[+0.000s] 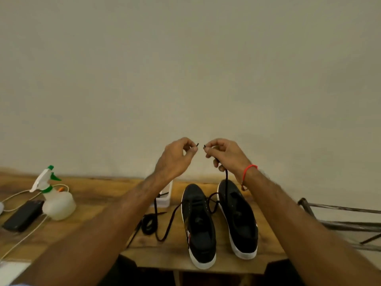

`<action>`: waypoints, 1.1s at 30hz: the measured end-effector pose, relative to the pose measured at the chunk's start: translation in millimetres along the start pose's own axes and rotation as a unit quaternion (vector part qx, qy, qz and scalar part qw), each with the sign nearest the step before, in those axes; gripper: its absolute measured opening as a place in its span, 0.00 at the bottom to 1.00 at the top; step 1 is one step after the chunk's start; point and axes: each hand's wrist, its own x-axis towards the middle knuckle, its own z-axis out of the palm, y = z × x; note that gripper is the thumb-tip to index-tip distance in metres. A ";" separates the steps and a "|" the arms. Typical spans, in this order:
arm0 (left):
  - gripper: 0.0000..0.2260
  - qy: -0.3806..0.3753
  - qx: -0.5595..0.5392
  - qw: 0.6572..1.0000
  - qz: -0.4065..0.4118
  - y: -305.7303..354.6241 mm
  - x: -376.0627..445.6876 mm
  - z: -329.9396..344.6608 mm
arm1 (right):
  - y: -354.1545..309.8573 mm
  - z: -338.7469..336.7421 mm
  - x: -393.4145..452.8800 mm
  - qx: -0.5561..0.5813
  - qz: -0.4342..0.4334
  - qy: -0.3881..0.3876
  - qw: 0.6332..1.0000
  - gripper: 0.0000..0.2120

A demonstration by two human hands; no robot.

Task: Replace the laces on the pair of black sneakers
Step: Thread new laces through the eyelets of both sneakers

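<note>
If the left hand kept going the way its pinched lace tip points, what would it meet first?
Probably the right hand: the left hand aims its black lace tip at the facing tip, though depth is unclear.

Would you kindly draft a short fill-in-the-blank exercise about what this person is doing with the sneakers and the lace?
1. The left hand and right hand each pinch one ____ of the thin black lace.
2. The two black white-soled sneakers stand on the ____ table.
3. The white spray bottle has a ____ nozzle.
4. A ____ thread bracelet circles the right wrist.

Missing words: end; wooden; green; red
</note>
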 end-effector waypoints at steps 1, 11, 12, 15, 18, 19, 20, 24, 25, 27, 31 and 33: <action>0.06 -0.020 -0.008 0.999 -0.024 -15.9 -10.8 13.7 | 19.7 5.3 -1.5 -0.013 0.010 -0.002 1.000 0.03; 0.07 -0.050 -0.054 0.971 -0.229 -110.3 -68.0 88.3 | 143.2 43.2 0.2 -0.131 0.052 0.006 0.990 0.03; 0.08 -0.064 -0.044 0.969 -0.233 -114.1 -68.0 91.7 | 147.5 48.1 3.2 -0.162 0.040 -0.012 0.986 0.03; 0.14 -0.128 0.012 0.962 -0.241 -117.7 -63.9 99.9 | 157.8 61.6 12.4 -0.250 -0.027 -0.072 0.965 0.05; 0.14 -0.158 0.049 0.956 -0.242 -116.8 -60.2 107.4 | 170.6 68.7 17.3 -0.290 -0.057 -0.102 0.950 0.05; 0.13 -0.160 0.053 0.955 -0.244 -116.6 -59.1 107.5 | 174.0 69.8 17.5 -0.304 -0.057 -0.107 0.945 0.06; 0.12 -0.162 0.058 0.954 -0.245 -116.6 -58.2 105.7 | 177.2 71.6 17.1 -0.316 -0.056 -0.111 0.941 0.06; 0.12 -0.168 0.019 0.948 -0.270 -123.8 -54.5 94.8 | 182.2 81.7 13.0 -0.326 -0.031 -0.112 0.938 0.08; 0.12 -0.170 -0.001 0.942 -0.288 -125.5 -54.5 92.3 | 183.5 85.0 13.0 -0.333 -0.022 -0.109 0.936 0.08; 0.12 -0.171 -0.039 0.929 -0.325 -127.9 -55.3 89.5 | 187.3 92.5 12.2 -0.345 -0.002 -0.100 0.933 0.08; 0.11 -0.168 -0.085 0.913 -0.362 -123.6 -55.9 86.4 | 188.6 102.0 8.9 -0.322 0.019 -0.092 0.942 0.07; 0.11 -0.171 -0.087 0.913 -0.360 -124.0 -57.0 85.9 | 187.6 103.8 7.8 -0.320 0.012 -0.091 0.943 0.07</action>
